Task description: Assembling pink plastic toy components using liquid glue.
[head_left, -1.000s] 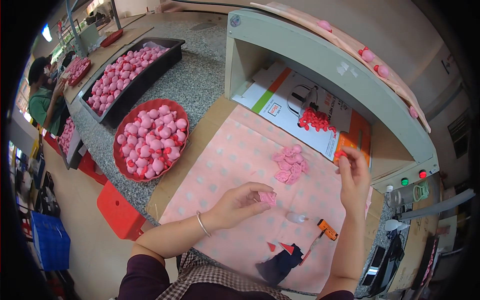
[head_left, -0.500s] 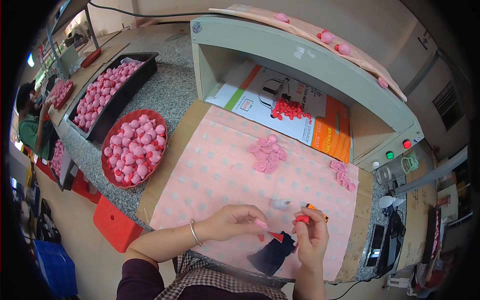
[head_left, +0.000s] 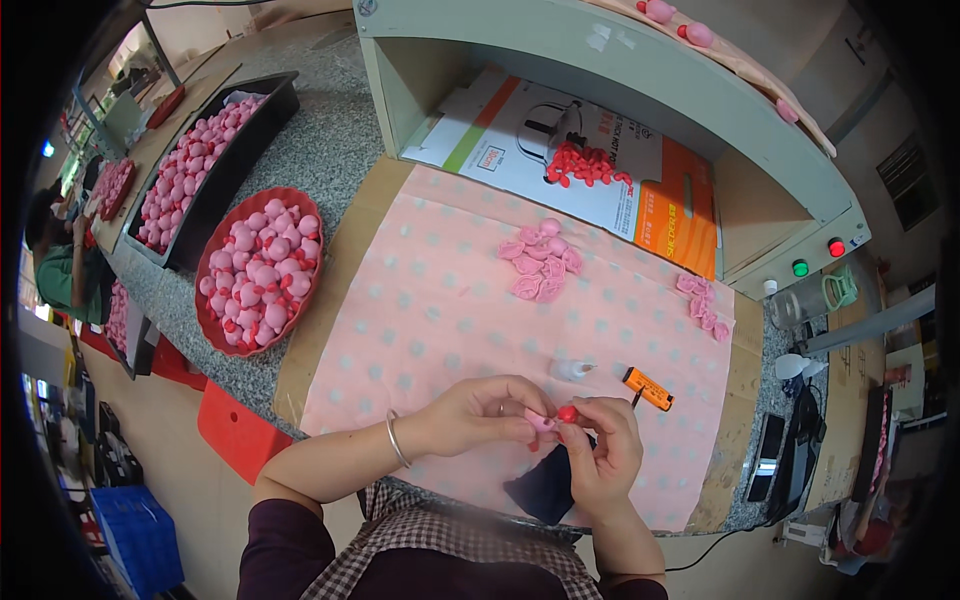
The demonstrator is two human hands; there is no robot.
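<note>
My left hand [head_left: 480, 412] pinches a small pink piece [head_left: 541, 423] over the pink dotted cloth [head_left: 420, 310]. My right hand [head_left: 603, 450] holds a small red piece [head_left: 567, 413] against it, the two hands touching near the table's front edge. A dark cloth [head_left: 545, 487] lies under my right hand. A small clear glue bottle [head_left: 572, 370] and an orange tool [head_left: 648, 388] lie just beyond my hands. A heap of pink pieces [head_left: 538, 262] sits mid-cloth, another pink group [head_left: 703, 305] to the right, and red pieces [head_left: 585, 163] lie on a printed sheet.
A round red tray [head_left: 205, 290] of pink pieces sits at the left, a black tray [head_left: 255, 130] of more behind it. A grey-green shelf frame [head_left: 600, 70] spans the back. Another person [head_left: 55, 265] works at far left. A phone [head_left: 768, 455] lies at right.
My right hand came back from the far right of the cloth with a red piece and met my left hand near the front edge. The view shifted as my head turned.
</note>
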